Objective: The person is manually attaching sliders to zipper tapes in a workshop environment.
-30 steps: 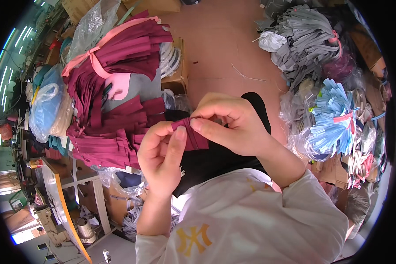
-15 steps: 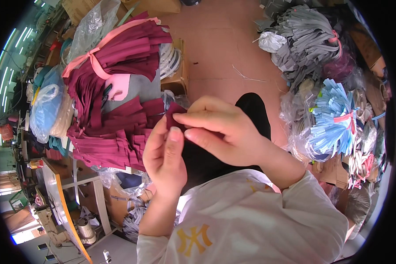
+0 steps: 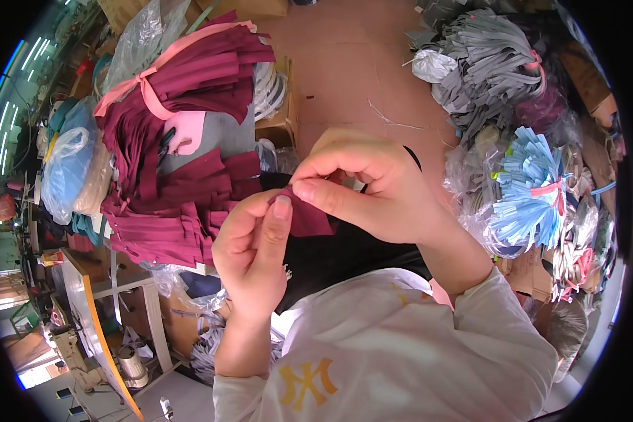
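On my feed, at the upper right, I see a bundle of grey strips (image 3: 482, 67) bound with a pink band (image 3: 536, 63); below it lies a light blue bundle (image 3: 520, 193) with a pink tie (image 3: 547, 190). Reddish floor (image 3: 352, 77) spans the top middle. On the left I make out a blue plastic bag (image 3: 67, 176) and, lower, an orange-edged desk (image 3: 84, 306).

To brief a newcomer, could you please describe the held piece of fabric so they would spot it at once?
Find the white shirt at the bottom, then, above it, the left hand and right hand. The maroon fabric piece is held between them, over black trousers; unlike the maroon strips piled farther left, it alone is in hand.
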A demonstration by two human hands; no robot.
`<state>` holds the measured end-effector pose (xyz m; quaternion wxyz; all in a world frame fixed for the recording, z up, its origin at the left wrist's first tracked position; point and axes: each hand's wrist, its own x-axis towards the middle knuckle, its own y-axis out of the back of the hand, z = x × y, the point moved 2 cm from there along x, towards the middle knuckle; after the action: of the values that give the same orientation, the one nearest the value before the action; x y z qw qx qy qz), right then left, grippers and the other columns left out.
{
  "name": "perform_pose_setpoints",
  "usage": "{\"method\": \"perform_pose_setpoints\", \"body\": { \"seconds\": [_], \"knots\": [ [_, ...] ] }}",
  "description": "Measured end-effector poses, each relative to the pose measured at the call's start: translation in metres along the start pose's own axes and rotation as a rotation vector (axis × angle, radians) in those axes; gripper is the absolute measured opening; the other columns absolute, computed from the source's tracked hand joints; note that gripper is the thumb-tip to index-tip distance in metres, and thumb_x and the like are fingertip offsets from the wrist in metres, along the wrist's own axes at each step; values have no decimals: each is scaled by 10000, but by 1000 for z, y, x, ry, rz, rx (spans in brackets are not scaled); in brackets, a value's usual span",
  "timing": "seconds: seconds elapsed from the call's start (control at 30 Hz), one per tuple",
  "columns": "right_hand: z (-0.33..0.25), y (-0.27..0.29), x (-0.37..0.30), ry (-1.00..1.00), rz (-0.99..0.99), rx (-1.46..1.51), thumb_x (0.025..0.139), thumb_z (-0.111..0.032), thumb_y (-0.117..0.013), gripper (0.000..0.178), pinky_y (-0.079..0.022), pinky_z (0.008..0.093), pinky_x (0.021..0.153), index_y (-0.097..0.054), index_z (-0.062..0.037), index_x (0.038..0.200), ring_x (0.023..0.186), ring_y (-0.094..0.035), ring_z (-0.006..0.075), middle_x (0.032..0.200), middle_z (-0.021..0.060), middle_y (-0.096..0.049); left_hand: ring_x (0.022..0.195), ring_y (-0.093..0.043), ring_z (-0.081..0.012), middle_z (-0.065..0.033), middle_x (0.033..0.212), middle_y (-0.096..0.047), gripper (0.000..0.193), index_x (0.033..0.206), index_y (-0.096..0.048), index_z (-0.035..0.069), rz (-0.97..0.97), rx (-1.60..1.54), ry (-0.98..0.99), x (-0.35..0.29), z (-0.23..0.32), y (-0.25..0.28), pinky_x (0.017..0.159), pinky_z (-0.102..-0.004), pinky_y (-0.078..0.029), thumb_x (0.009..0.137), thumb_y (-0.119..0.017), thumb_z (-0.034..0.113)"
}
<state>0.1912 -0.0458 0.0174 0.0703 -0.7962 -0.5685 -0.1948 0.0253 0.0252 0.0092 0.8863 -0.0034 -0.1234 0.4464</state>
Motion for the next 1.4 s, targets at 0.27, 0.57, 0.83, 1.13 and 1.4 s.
{"method": "perform_pose_setpoints", "body": {
  "seconds": [0.27,0.57,0.83,1.13,1.4],
  "knots": [
    [-3,0,3,51,-34,-41,906,-113,-714,99,-459,257,576,-707,-31,962,679,-585,96,821,20,-636,681,-479,14,31,857,-636,138,1094,-646,-52,-30,126,-21,3,11,0,617,-116,-361,972,-631,12],
    [38,-3,-15,-96,-421,251,868,-190,-790,229,-446,252,670,-692,-11,970,775,-558,106,858,13,-572,862,-706,-243,-241,1157,-674,214,1147,-535,11,165,-315,83,38,25,33,706,-355,-595,1055,-477,195],
    [70,20,-50,-254,-490,413,944,-79,-676,142,-399,273,641,-637,37,870,747,-506,115,814,32,-574,1106,-636,-243,-185,1327,-602,389,1351,-494,-37,125,-391,-11,68,26,87,977,-431,-508,1056,-452,213],
    [37,94,-72,-346,17,407,957,-73,-660,78,-524,253,711,-650,1,978,784,-653,103,883,-4,-630,850,-635,-197,-171,1100,-706,424,1340,-496,-1,-137,-376,-2,35,14,87,790,-302,-520,1022,-512,279],
    [-11,84,-40,66,-145,-111,872,-70,-723,114,-453,280,617,-635,0,892,724,-562,134,825,62,-577,1167,-589,-220,-149,1228,-643,414,1265,-585,-57,-427,401,-252,29,13,-28,981,-311,-458,882,-689,59]
  ]
}}
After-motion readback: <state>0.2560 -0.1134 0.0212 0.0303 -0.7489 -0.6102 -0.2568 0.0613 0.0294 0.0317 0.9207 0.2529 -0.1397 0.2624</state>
